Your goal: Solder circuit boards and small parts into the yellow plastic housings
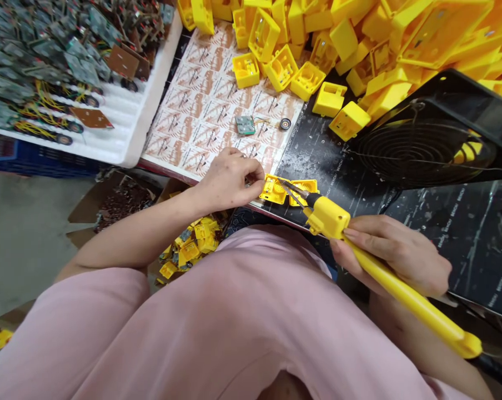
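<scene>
My right hand [395,250] is wrapped round the yellow handle of a soldering iron [330,216] with a thin metal guide beside its tip. That tip reaches over an open yellow plastic case [275,189] at the table's near edge. At the case's left side, the thumb and forefinger of my left hand [234,180] are pinched together; what lies between them is hidden. A second yellow case half [304,191] sits just right of the first, partly behind the iron. Beyond my left hand lies a small green circuit board [245,125], wired to a round black part [285,124].
Many yellow cases [280,66] are heaped at the back. A black fan [426,139] stands at the right. On the left, a white foam tray [130,128] holds circuit boards with wires. Below the table edge are more yellow parts [192,244] and an open carton [88,208].
</scene>
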The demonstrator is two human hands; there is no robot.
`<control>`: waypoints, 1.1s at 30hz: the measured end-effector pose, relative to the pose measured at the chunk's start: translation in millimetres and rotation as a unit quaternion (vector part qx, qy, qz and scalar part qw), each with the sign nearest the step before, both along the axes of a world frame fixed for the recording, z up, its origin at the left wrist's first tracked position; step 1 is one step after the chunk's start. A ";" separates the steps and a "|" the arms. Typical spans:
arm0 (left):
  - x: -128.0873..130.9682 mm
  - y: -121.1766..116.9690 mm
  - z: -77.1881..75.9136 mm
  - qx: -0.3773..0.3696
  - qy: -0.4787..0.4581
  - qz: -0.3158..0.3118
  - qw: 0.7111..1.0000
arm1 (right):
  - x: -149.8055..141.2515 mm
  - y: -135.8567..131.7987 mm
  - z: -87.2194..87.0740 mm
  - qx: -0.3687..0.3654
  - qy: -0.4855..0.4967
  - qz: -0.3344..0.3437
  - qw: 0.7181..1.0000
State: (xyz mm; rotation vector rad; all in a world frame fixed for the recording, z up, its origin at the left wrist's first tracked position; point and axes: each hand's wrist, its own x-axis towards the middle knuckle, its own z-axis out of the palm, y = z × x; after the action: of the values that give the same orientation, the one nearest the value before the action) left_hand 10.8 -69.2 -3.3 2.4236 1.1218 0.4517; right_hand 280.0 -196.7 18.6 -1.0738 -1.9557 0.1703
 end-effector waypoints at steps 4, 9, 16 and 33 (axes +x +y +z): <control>0.0 0.7 1.3 -0.001 0.011 -0.001 1.000 | -4.7 8.3 2.2 -0.011 -0.015 0.016 1.000; -0.7 1.2 1.3 0.008 -0.001 -0.011 1.000 | -1.7 14.1 8.0 0.002 -0.053 0.055 0.997; -0.6 1.2 -1.9 0.016 -0.003 -0.017 1.000 | 8.8 0.9 1.6 -0.031 -0.011 0.002 0.999; -13.2 -9.2 9.1 -0.013 -0.005 -0.028 1.000 | 18.9 -10.7 -5.2 -0.076 0.043 0.027 0.996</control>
State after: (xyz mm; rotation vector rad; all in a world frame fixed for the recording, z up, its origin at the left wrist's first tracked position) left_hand -2.4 -78.4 5.8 2.4204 1.0468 0.4285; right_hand 299.0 -207.4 13.4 -1.0938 -1.9189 0.3937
